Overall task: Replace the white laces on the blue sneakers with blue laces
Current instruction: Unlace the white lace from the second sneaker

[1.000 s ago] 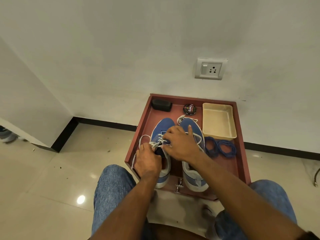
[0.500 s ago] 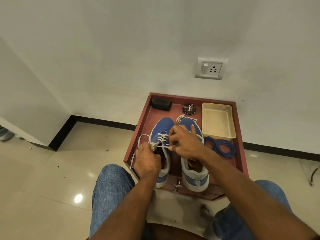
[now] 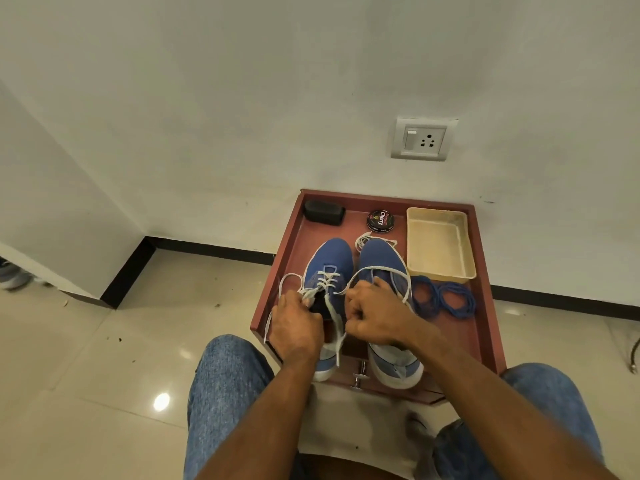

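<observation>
- The left sneaker (image 3: 325, 271) is set in the red tray (image 3: 485, 306) with its toe pointed away from the person, towards the wall; its long axis runs from near to far
- The white lace (image 3: 327, 277) is seen crossed through the far eyelets only; the near eyelets are already bare, and loose strands are trailed over the tray's left edge
- The left hand (image 3: 296, 327) is curled on the lace at the near left of the shoe's throat, the fingers closed round a bunch of strands
- The right hand (image 3: 377, 317) is held just right of the same shoe, its fingers clamped on a strand led off to the right; both hands lie nearer the person than the crossings
- The remaining crossings are judged to lie just beyond both sets of fingers, with neither hand clearly nearer
- The right sneaker (image 3: 384, 261) is laid parallel, toe also away; a white lace is draped across it
- The blue laces (image 3: 443, 299) are coiled in the tray, right of the shoes, untouched
</observation>
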